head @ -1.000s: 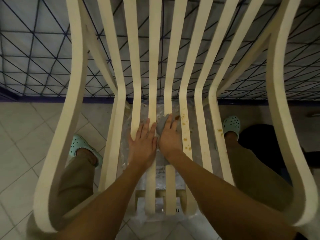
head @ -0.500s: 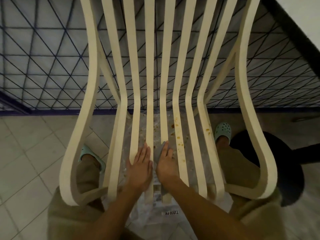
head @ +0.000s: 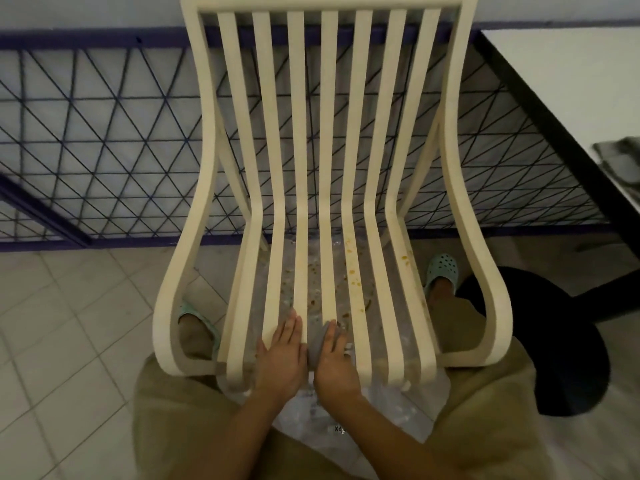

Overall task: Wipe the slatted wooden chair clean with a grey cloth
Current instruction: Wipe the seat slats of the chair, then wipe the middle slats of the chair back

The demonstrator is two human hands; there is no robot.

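The right hand [head: 334, 363] lies low in the centre of the frame, fingers laid fairly straight over the bunched grey cloth [head: 316, 346] and pressing it against a middle seat slat near the front edge. Just beside it, the left hand [head: 282, 355] rests flat, fingers extended, on the neighbouring slats. Both sit on the cream slatted chair [head: 329, 133], whose back rises to the top of the frame. Orange-brown stains [head: 351, 271] speckle the seat slats right of centre. A clear plastic sheet [head: 398, 410] shows beneath the seat. Outward lie a green clog [head: 441, 268], the tiled floor [head: 69, 323], a dark lattice fence [head: 104, 150] and – upper right – a white desk [head: 571, 81].
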